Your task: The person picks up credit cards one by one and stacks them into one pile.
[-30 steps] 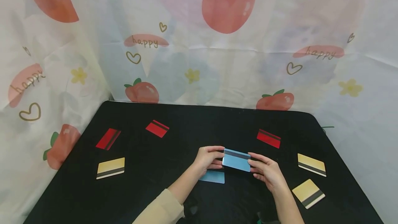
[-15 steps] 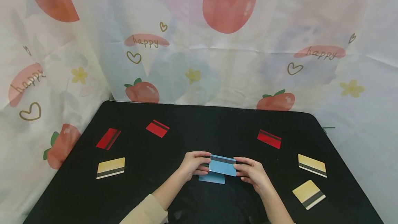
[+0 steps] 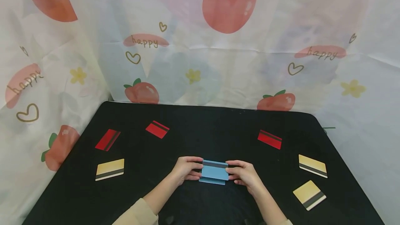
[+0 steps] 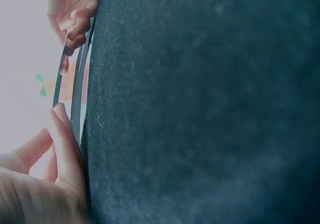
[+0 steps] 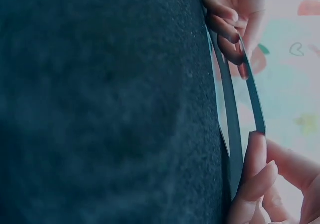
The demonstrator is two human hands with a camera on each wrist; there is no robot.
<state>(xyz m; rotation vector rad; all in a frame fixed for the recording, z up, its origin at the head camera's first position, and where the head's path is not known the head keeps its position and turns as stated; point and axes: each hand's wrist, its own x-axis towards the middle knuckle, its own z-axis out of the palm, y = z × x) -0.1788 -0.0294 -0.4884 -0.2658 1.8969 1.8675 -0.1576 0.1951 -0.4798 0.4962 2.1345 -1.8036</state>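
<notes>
A blue card (image 3: 215, 172) with a dark stripe is held between both hands, level above the table. My left hand (image 3: 186, 170) pinches its left short edge, and my right hand (image 3: 245, 174) pinches the right one. Beneath it lies a second blue card (image 3: 212, 181), of which only the front strip shows in the head view. Seen from the left wrist, the held card (image 4: 59, 83) appears edge-on, with a gap between it and the table. The right wrist view shows that same held card (image 5: 254, 101) as a thin slanted edge, fingertips at either end.
On the black table (image 3: 200, 131), red striped cards lie at far left (image 3: 107, 140), back left (image 3: 157, 129) and back right (image 3: 269, 139). Yellow striped cards lie at left (image 3: 109, 169), right (image 3: 313, 166) and front right (image 3: 309, 195). A printed curtain (image 3: 225, 72) stands behind.
Both hands have carried the blue card leftward and a little nearer, from right of the lying blue card to over it. The other cards have stayed in place.
</notes>
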